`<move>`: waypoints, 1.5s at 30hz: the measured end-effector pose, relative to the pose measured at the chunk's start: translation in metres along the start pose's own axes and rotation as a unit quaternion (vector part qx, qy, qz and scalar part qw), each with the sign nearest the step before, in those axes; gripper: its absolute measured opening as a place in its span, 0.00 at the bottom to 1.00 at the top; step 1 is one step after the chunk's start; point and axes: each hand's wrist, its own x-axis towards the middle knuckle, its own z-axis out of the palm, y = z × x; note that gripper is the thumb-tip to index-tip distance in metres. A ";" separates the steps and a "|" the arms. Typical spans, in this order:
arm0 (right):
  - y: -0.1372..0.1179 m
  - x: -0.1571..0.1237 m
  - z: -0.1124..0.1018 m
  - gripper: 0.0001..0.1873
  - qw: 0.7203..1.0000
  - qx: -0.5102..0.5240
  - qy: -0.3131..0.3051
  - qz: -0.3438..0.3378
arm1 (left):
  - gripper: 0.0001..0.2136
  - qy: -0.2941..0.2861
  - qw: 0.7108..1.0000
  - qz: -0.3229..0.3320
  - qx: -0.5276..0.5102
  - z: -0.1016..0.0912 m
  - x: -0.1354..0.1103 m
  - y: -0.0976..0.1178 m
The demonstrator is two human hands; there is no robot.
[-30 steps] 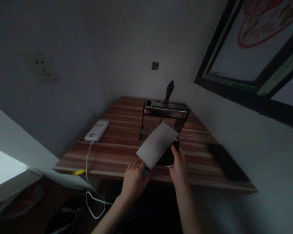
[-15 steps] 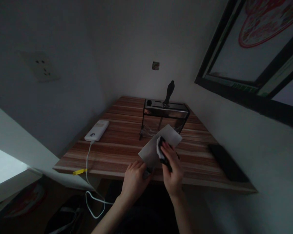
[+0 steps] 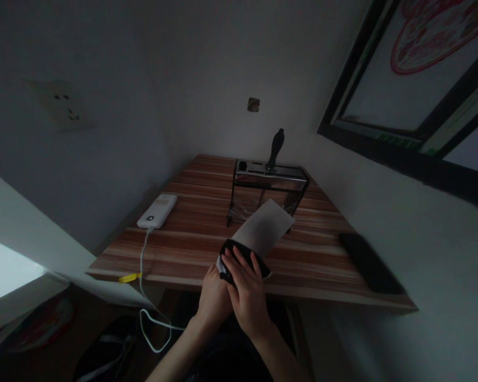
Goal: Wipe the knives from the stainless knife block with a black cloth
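Observation:
A cleaver with a broad grey blade (image 3: 265, 228) slants up over the front edge of the wooden table (image 3: 191, 233). My left hand (image 3: 212, 297) is closed round its handle end, mostly hidden under my right hand. My right hand (image 3: 247, 294) presses a black cloth (image 3: 239, 253) against the lower part of the blade, close to the handle, its fingers curled over the cloth.
A metal knife rack (image 3: 269, 183) with one black knife handle (image 3: 276, 148) stands behind the blade. A white power bank (image 3: 158, 211) with a dangling cable (image 3: 143, 265) lies at left. A black phone (image 3: 368, 262) lies at right, near the wall.
My right hand with the black cloth has come from behind the blade onto its face and slid down it toward the handle. It now overlaps my left hand. The blade has barely shifted.

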 end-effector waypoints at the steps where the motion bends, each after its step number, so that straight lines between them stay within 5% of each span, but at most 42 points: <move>1: -0.001 0.000 0.001 0.28 1.000 0.000 0.003 -0.002 | 0.17 0.005 1.000 0.003 0.002 0.000 0.000 0.000; 16: 0.009 0.008 -0.008 0.26 0.999 -0.031 -0.013 -0.009 | 0.11 -0.018 0.999 -0.024 -0.029 -0.003 0.001 0.001; 25: 0.032 0.024 -0.023 0.26 0.998 -0.064 0.023 -0.008 | 0.03 -0.041 0.997 -0.057 -0.033 -0.011 0.005 0.007; 45: 0.071 0.061 -0.055 0.24 0.979 -0.172 0.101 0.043 | 0.02 -0.037 0.998 -0.041 -0.012 -0.012 0.000 0.006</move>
